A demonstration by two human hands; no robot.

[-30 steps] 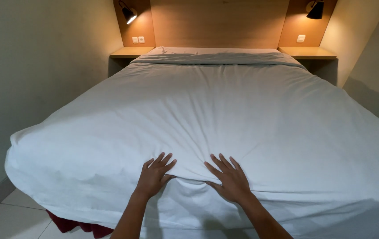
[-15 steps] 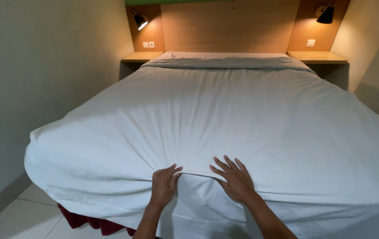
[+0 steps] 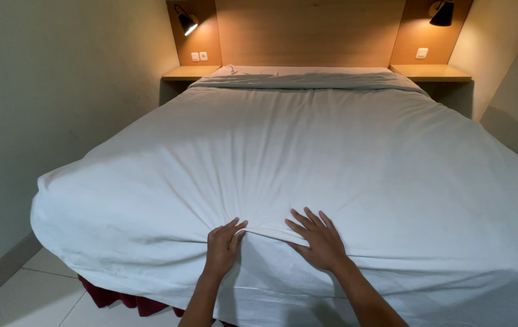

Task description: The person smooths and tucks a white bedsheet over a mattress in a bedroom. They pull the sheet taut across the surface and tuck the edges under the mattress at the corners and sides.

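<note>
A: Since the white sheet (image 3: 307,157) covers the whole bed, where are the hands?

B: At six o'clock, on its near edge. Left hand (image 3: 222,245) pinches a fold; right hand (image 3: 319,242) lies spread flat. Uneven pulling could ruck it or bare the red skirt (image 3: 119,298).

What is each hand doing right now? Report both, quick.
Left hand: fingers curled, gripping a fold of the white sheet at the bed's foot edge.
Right hand: open, fingers spread, palm flat on the sheet.
</note>
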